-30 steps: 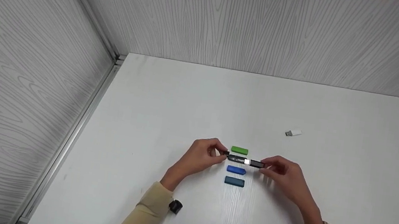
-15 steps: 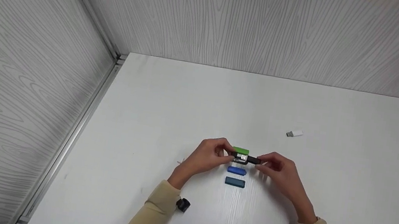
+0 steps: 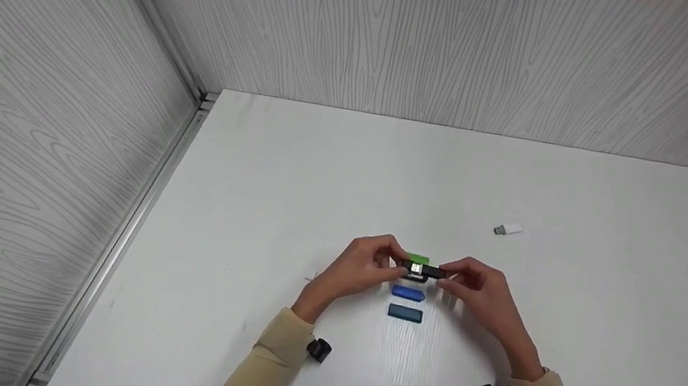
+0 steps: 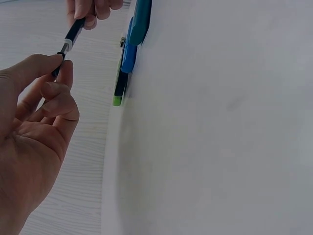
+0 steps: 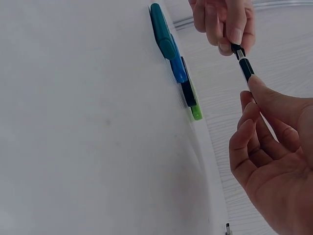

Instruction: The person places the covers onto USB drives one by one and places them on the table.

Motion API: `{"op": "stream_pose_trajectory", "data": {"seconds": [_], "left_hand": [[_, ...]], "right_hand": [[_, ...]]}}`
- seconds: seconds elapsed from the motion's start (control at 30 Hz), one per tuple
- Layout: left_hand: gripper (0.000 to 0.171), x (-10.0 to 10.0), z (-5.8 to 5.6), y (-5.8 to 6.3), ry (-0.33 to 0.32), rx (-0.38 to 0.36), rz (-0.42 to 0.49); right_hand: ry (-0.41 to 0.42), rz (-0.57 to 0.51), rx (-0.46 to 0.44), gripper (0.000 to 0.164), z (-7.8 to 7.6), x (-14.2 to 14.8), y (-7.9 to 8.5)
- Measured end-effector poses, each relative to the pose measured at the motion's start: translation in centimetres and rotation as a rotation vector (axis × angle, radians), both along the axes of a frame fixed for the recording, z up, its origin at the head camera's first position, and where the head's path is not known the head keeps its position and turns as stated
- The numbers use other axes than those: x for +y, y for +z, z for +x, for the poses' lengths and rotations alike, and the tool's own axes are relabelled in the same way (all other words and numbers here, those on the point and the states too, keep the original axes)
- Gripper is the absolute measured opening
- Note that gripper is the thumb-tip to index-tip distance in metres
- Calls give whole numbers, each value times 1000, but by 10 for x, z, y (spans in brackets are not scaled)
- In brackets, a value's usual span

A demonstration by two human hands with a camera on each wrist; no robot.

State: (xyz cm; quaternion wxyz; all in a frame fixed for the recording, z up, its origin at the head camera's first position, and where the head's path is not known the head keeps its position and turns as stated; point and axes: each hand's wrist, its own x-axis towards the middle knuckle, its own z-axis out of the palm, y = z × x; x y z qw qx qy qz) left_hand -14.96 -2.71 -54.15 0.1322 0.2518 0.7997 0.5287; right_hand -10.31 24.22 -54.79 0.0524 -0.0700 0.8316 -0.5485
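Between thumb and fingertips, my right hand (image 3: 487,295) pinches a black USB flash drive (image 3: 433,272), its bare metal plug facing left. My left hand (image 3: 361,267) pinches a small black cap (image 4: 56,71) at the plug's tip; fingers hide part of it. Both pieces are held in line above the row of drives. Under them lie a green flash drive (image 3: 419,258), partly covered in the head view, and another black one (image 3: 416,279). Nearer my body are a blue drive (image 3: 408,293) and a teal drive (image 3: 405,313).
A white USB stick (image 3: 508,229) with a bare metal plug lies farther back to the right on the white table (image 3: 294,166). Wood-grain panels (image 3: 364,36) stand along the back and left sides. Each wrist wears a small black camera (image 3: 319,350).
Both hands have come closer together, bringing the drive's plug up to the cap. The held pieces have shifted slightly away from my body and now overlap the green drive.
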Motion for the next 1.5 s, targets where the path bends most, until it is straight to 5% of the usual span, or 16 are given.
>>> {"op": "stream_pose_trajectory", "data": {"seconds": [1.5], "left_hand": [[19, 5, 3, 1, 20, -32, 15]], "right_hand": [[9, 0, -8, 23, -2, -6, 7]]}}
